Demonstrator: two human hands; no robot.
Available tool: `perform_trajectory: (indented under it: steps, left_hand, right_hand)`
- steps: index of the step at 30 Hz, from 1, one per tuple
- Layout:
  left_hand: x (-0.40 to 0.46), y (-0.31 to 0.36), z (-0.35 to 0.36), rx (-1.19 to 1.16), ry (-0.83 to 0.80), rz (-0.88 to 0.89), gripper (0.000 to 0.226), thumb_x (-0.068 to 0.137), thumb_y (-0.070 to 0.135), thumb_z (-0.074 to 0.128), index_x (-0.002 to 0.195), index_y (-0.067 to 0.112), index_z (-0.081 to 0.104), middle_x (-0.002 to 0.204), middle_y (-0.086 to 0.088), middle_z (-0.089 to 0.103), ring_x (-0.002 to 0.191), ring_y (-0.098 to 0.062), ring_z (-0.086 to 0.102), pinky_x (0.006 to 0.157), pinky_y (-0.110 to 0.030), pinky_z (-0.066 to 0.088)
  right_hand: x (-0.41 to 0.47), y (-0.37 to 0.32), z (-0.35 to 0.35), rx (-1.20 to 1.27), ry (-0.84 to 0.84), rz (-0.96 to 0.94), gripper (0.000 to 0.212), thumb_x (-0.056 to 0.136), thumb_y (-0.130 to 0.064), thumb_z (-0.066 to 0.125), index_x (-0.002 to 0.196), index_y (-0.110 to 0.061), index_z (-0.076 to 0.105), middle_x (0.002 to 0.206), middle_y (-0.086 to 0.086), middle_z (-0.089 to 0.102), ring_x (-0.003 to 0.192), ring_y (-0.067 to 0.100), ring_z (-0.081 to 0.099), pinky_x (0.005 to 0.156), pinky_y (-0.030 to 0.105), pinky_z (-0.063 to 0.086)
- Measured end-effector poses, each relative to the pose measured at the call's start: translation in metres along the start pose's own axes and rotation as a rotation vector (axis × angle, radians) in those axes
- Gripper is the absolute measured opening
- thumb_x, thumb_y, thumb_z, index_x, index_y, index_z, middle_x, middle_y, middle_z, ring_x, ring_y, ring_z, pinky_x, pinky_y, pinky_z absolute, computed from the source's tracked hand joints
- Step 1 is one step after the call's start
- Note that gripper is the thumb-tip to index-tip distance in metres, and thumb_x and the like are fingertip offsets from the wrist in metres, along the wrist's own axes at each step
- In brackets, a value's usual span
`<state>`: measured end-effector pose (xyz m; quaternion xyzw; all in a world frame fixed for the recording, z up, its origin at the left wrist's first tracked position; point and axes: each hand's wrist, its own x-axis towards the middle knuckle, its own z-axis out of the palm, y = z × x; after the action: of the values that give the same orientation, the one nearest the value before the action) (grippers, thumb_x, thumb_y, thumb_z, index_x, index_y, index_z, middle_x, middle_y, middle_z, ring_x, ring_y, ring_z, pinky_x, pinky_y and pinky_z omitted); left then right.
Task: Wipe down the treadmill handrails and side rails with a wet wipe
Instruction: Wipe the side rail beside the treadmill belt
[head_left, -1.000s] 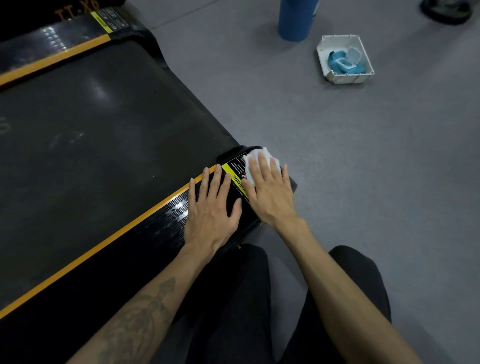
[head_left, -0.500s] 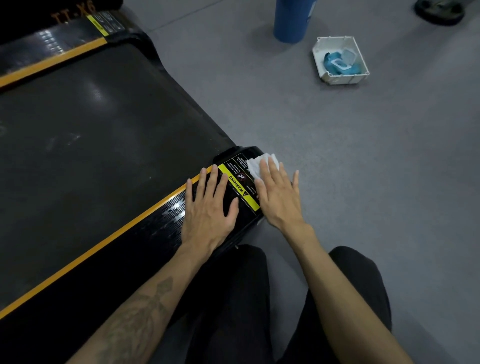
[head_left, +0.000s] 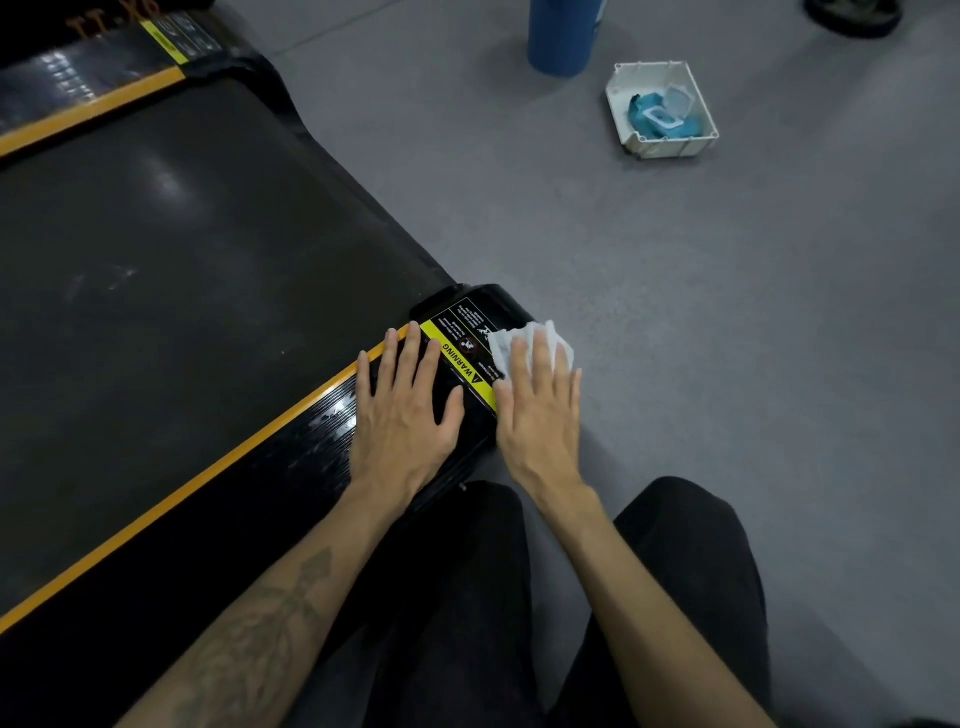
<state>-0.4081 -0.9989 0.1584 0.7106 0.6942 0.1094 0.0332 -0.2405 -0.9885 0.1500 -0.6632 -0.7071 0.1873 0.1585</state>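
Wipe (head_left: 524, 345) sits on treadmill's side rail (head_left: 322, 431) end cap, pinned under right hand (head_left: 540, 415), fingers flat to press it down. Left hand (head_left: 405, 415) lies flat on rail w/ nothing held, prob. bracing.

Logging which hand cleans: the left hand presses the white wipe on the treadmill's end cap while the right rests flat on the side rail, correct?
Swapped. In the head view the right hand presses the wipe; the left hand rests flat on the side rail.
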Motion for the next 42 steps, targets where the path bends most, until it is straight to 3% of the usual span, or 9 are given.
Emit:
perform_trajectory:
  steps: [3, 7, 13, 19, 23, 26, 31, 37, 42]
  left_hand:
    - [0.001, 0.001, 0.001, -0.017, 0.000, 0.030, 0.067, 0.104, 0.053, 0.029, 0.158, 0.015, 0.034, 0.170, -0.007, 0.018, 0.159, -0.024, 0.007, 0.128, -0.055, 0.009]
    - [0.001, 0.001, 0.001, -0.029, 0.003, 0.099, 0.066, 0.103, 0.054, 0.029, 0.157, 0.016, 0.037, 0.170, -0.006, 0.020, 0.159, -0.022, 0.009, 0.127, -0.054, 0.011]
    - [0.003, 0.001, 0.004, -0.012, -0.026, 0.101, 0.065, 0.104, 0.055, 0.028, 0.160, 0.023, 0.031, 0.171, -0.004, 0.017, 0.159, -0.021, 0.005, 0.128, -0.054, 0.010]
    - [0.006, 0.010, 0.004, -0.042, -0.026, 0.054, 0.063, 0.104, 0.054, 0.025, 0.158, 0.023, 0.036, 0.169, -0.004, 0.021, 0.158, -0.024, 0.007, 0.127, -0.057, 0.007]
    - [0.006, 0.018, 0.004, -0.044, -0.007, 0.007, 0.061, 0.104, 0.051, 0.023, 0.156, 0.022, 0.037, 0.169, -0.005, 0.023, 0.158, -0.024, 0.007, 0.126, -0.059, 0.005]
    - [0.006, 0.018, 0.005, -0.042, 0.001, 0.008, 0.061, 0.104, 0.051, 0.025, 0.155, 0.022, 0.038, 0.169, -0.005, 0.023, 0.159, -0.024, 0.008, 0.126, -0.059, 0.006]
    - [0.007, 0.017, 0.006, -0.033, 0.006, 0.000, 0.060, 0.103, 0.051, 0.032, 0.153, 0.020, 0.041, 0.167, -0.006, 0.027, 0.158, -0.024, 0.012, 0.126, -0.058, 0.009]
    - [0.008, 0.018, 0.003, -0.063, 0.012, -0.019, 0.060, 0.103, 0.048, 0.037, 0.155, 0.019, 0.039, 0.168, -0.004, 0.026, 0.158, -0.019, 0.011, 0.127, -0.056, 0.010]
    - [0.009, 0.020, 0.003, -0.114, 0.030, -0.074, 0.061, 0.104, 0.047, 0.036, 0.157, 0.018, 0.037, 0.169, -0.002, 0.024, 0.158, -0.017, 0.010, 0.128, -0.051, 0.008]
  right_hand:
    - [0.009, -0.001, -0.001, -0.032, -0.033, -0.100, 0.061, 0.107, -0.045, 0.007, 0.164, -0.026, 0.014, 0.172, -0.001, 0.003, 0.158, 0.020, -0.002, 0.127, 0.051, -0.001]
    - [0.030, 0.013, -0.006, 0.004, -0.005, -0.018, 0.059, 0.107, -0.045, 0.010, 0.163, -0.027, 0.020, 0.172, 0.000, 0.011, 0.158, 0.020, 0.009, 0.127, 0.055, 0.002]
    - [-0.005, 0.003, 0.007, 0.057, 0.061, 0.008, 0.062, 0.107, -0.045, 0.008, 0.164, -0.022, 0.012, 0.172, 0.000, 0.004, 0.158, 0.024, -0.004, 0.127, 0.044, -0.007]
    - [0.033, 0.027, -0.008, 0.177, 0.008, 0.083, 0.054, 0.111, -0.036, 0.020, 0.163, -0.021, 0.021, 0.170, -0.001, 0.020, 0.157, 0.012, 0.009, 0.128, 0.050, -0.004]
    - [0.007, 0.019, -0.004, 0.229, 0.107, -0.006, 0.057, 0.110, -0.035, 0.019, 0.163, -0.013, 0.021, 0.170, 0.004, 0.016, 0.158, 0.013, 0.004, 0.129, 0.041, -0.001]
    - [0.026, 0.024, -0.007, 0.191, 0.040, -0.119, 0.054, 0.111, -0.034, 0.019, 0.162, -0.017, 0.024, 0.170, 0.002, 0.018, 0.157, 0.012, 0.007, 0.128, 0.043, -0.003]
    - [0.060, 0.032, -0.016, 0.224, -0.111, 0.130, 0.055, 0.112, -0.035, 0.021, 0.161, -0.011, 0.028, 0.165, 0.008, 0.031, 0.154, 0.019, 0.023, 0.127, 0.049, 0.000]
    - [0.056, 0.026, -0.021, 0.161, -0.135, -0.097, 0.053, 0.113, -0.032, 0.023, 0.163, -0.018, 0.018, 0.171, 0.002, 0.015, 0.158, 0.015, 0.005, 0.127, 0.048, 0.000]
    - [0.078, 0.026, -0.022, 0.122, -0.269, 0.031, 0.060, 0.110, -0.043, 0.020, 0.164, -0.017, 0.014, 0.171, 0.006, 0.015, 0.157, 0.018, 0.011, 0.126, 0.051, -0.001]
